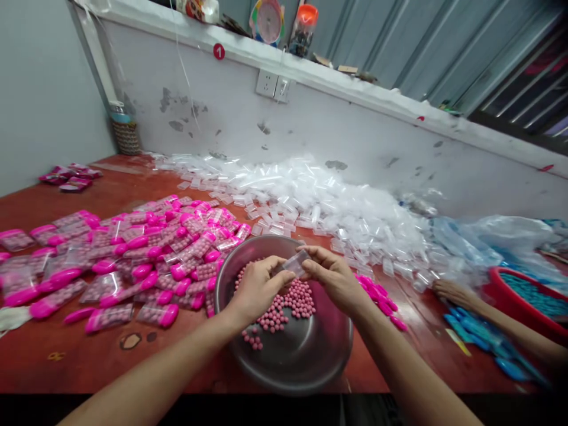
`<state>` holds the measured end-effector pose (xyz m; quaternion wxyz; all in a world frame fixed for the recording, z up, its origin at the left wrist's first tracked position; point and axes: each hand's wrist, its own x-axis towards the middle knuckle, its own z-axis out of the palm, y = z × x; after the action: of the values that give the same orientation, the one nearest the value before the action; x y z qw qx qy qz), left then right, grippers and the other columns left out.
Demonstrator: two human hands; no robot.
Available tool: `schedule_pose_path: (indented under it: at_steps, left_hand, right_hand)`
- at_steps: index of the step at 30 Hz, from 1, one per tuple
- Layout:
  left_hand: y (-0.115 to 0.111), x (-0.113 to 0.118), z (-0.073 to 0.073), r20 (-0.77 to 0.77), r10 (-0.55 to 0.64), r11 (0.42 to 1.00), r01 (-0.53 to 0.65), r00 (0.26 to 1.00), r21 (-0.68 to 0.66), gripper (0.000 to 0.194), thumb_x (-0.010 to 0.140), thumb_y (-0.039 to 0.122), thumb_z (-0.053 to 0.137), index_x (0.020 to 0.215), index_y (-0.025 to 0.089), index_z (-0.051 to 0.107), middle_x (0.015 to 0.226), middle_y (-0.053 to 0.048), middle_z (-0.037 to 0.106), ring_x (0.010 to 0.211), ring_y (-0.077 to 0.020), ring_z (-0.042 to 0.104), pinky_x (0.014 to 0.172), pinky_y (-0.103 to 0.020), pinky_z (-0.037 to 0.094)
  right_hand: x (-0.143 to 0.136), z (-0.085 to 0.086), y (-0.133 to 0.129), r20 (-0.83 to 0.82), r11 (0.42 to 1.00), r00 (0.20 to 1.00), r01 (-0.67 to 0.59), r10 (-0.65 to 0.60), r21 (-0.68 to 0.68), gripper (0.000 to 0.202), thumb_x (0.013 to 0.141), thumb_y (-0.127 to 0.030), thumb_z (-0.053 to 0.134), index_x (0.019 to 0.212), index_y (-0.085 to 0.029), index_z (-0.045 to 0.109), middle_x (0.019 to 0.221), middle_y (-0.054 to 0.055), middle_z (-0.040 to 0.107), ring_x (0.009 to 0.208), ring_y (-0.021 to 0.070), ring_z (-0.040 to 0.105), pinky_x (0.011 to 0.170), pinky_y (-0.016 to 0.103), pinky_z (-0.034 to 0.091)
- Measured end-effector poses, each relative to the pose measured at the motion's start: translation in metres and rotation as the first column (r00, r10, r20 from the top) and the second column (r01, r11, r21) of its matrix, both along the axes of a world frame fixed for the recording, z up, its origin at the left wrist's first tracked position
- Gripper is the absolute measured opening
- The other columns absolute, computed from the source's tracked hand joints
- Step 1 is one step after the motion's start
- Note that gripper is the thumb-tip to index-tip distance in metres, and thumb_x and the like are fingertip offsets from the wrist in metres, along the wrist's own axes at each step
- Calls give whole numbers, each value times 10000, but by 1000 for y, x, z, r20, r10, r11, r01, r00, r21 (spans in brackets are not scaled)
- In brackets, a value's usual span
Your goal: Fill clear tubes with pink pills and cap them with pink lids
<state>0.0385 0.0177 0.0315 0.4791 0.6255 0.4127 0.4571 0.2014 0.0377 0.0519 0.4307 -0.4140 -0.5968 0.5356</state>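
Both forearms reach in from the bottom edge and meet over a steel bowl that sits on the red-brown tabletop. Between them the hands pinch a small clear plastic tube: the left hand closes thumb and fingertips on its near-left end, and the right hand grips its far-right end. The tube hangs just above the bowl's far half, its long axis running roughly left to right and tilted a little, the right end higher and farther from the camera. Which end is open cannot be told.

Under the hands, pink beads lie heaped in the bowl, a few loose ones nearer the front wall.

To the left, filled tubes with pink caps spread across the tabletop, touching the bowl's rim. Loose pink caps lie just right of the bowl. Behind it, a wide drift of empty clear tubes runs along the wall.

At the right edge, another person's hand rests on the tabletop beside blue caps and a red basin.
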Motion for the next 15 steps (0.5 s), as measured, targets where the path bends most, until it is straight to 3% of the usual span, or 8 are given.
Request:
schedule_pose_path:
  at_steps: [3,7,9,12,13,15]
  left_hand:
    - [-18,-1,-2,6,45,999,-45,999,-11,178,782,273,521,837,142,628,705,-38,632,664,-170,606,617,-268,492]
    - [-34,-14,-7,112,67,983,-46,991,-176,182,749,285,569,813,122,620,689,-34,613,624,-163,602,588,-282,512]
    - [-37,-19,-9,289,94,954,-3,953,-299,192,725,283,608,826,121,592,728,-27,609,631,-150,611,600,-280,524]
    - [-37,-19,-8,610,127,920,137,782,-367,194,704,251,652,823,141,545,791,-5,604,706,-122,616,685,-272,528]
    - [-37,-17,-7,686,125,916,182,717,-358,195,699,238,662,817,145,537,798,0,605,721,-115,613,705,-270,526]
    - [-36,-13,-6,768,133,916,217,627,-336,203,684,215,679,807,143,534,803,1,613,728,-109,612,713,-266,527]
  right_hand:
    - [1,-12,-6,-177,983,967,172,-181,-60,235,657,-275,695,863,-174,644,783,6,629,663,100,564,617,224,463]
    - [19,-6,-9,-270,924,886,378,-377,-51,234,622,-302,718,811,-183,649,672,-17,620,558,91,544,540,221,450]
    - [23,2,-13,-128,946,939,323,-318,15,251,650,-306,698,866,-186,656,685,-13,624,532,81,526,517,215,438]
    - [10,8,-23,130,991,986,91,-104,98,272,703,-299,654,952,-190,652,789,10,639,607,91,542,574,226,455]
    - [2,8,-26,164,992,985,45,-63,115,292,701,-296,655,977,-199,641,833,15,639,657,102,557,608,235,466]
    - [-15,2,-30,152,986,984,70,-93,151,366,678,-292,674,1029,-216,601,923,23,627,768,130,576,677,259,481]
